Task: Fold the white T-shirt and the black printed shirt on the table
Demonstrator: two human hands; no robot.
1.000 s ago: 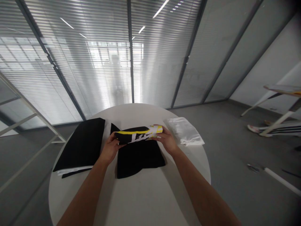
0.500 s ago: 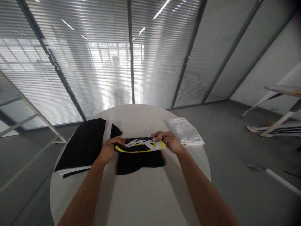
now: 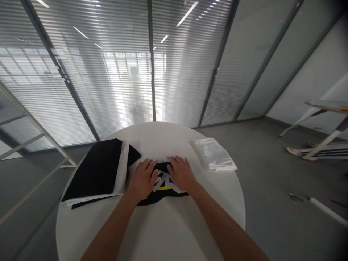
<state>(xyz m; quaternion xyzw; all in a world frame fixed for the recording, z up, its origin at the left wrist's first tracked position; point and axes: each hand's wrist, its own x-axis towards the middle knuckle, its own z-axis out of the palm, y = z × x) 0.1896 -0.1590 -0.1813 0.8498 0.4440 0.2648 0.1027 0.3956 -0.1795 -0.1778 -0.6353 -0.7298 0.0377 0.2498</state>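
A folded black garment with white and yellow print [image 3: 163,183] lies on the round white table [image 3: 163,232], near its middle. My left hand [image 3: 143,178] rests flat on the garment's left half, fingers stretched out. My right hand [image 3: 181,173] presses flat on its right half, fingers spread. Most of the garment is hidden under the two hands.
A stack of folded black and white clothes [image 3: 98,170] sits at the table's left. A folded white cloth [image 3: 213,154] lies at the right rim. Glass walls with blinds stand behind. A white frame [image 3: 35,127] stands left; another table's legs [image 3: 323,141] show at the far right.
Both hands folded the printed top part of the garment toward me, let go of it, and now lie flat on the folded bundle.
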